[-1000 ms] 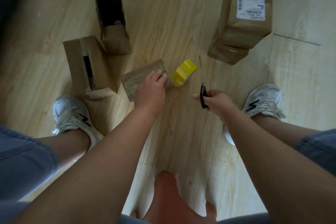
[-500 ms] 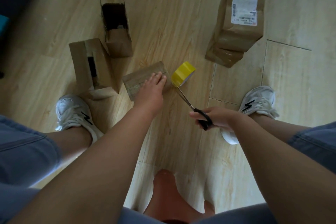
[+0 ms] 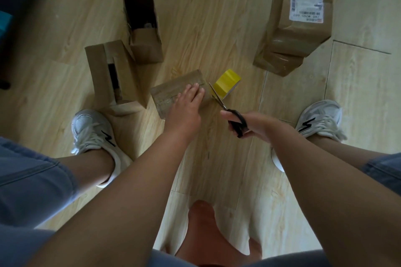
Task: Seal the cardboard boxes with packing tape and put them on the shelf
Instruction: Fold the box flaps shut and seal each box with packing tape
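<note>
Pale wood-look floor (image 3: 217,17), dim light; person squats over a small box (image 3: 169,95) w/ scissors (image 3: 233,118) out.

L hand (image 3: 186,106) lies flat on the box, fingers straight, pressing it to the planks. R hand (image 3: 258,124) is curled round the black scissor handles, blades pointing up-left into the gap btwn box and yellow tape (image 3: 226,81), which sits just beside the box on the floor. Two open boxes (image 3: 112,76) stand far-left, near one white shoe (image 3: 95,130). A labelled stack (image 3: 299,21) stands far-right, where plank seams run at an angle. Top-left corner of the room is dark, w/ a teal bit at the edge.
</note>
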A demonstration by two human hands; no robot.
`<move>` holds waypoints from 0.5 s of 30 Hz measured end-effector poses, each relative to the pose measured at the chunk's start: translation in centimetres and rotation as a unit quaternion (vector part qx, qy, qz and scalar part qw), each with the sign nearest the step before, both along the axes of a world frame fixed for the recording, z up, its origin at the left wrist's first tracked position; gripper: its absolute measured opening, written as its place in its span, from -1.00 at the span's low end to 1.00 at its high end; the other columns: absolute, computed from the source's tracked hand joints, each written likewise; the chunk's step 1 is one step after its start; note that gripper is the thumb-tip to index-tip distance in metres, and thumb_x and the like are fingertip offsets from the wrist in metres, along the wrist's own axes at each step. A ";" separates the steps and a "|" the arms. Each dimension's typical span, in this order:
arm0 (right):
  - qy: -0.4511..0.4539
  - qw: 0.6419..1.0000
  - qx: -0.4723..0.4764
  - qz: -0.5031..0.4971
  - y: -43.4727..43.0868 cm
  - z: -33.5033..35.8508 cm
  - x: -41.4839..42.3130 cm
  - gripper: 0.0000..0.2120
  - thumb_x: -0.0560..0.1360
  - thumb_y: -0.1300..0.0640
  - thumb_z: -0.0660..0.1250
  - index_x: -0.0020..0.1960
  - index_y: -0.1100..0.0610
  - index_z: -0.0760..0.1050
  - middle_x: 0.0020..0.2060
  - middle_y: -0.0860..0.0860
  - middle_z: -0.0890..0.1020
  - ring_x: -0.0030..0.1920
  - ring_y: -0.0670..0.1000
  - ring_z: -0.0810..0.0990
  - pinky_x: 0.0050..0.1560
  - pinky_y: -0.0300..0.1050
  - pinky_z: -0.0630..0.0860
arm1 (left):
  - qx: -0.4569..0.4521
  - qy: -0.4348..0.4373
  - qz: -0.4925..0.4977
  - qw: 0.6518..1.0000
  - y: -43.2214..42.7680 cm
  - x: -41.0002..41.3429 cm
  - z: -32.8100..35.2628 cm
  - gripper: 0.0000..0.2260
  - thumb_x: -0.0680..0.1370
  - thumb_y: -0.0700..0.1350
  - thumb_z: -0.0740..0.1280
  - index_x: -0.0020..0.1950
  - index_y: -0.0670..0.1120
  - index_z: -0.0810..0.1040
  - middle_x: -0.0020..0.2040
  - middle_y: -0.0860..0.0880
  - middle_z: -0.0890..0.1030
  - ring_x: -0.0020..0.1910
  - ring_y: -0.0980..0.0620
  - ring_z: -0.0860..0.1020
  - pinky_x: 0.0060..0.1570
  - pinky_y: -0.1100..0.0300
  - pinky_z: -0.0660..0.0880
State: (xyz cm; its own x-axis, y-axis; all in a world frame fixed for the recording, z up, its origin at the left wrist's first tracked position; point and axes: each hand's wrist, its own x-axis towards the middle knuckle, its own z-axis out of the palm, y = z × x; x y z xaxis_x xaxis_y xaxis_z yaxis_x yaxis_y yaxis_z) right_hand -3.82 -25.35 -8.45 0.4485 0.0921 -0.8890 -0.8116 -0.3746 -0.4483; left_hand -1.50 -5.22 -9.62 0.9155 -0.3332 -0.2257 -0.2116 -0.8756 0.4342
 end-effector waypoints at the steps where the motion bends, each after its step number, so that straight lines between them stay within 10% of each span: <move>1: 0.006 1.000 -0.008 0.001 0.1 -0.1 0.3 -0.46 0.41 -0.36 0.37 -0.07 0.15 0.59 -0.26 0.05 0.63 -0.21 0.01 0.58 0.03 -0.08 0.54 | -0.002 -0.003 0.002 1.000 0.0 -0.1 0.0 -0.44 0.62 -0.28 0.18 0.61 -0.06 0.17 0.62 -0.02 0.13 0.61 0.02 0.00 0.56 0.07 -0.01; 15: -0.059 0.996 -0.054 0.035 -0.4 0.5 0.4 -0.50 0.43 -0.31 0.41 -0.32 0.13 0.45 -0.44 0.03 0.47 -0.41 -0.02 0.40 -0.21 -0.14 0.37 | 0.016 -0.028 0.012 0.999 0.4 -0.1 0.0 -0.53 0.65 -0.28 0.17 0.56 -0.07 0.30 0.58 -0.02 0.25 0.59 0.00 0.13 0.48 0.05 0.16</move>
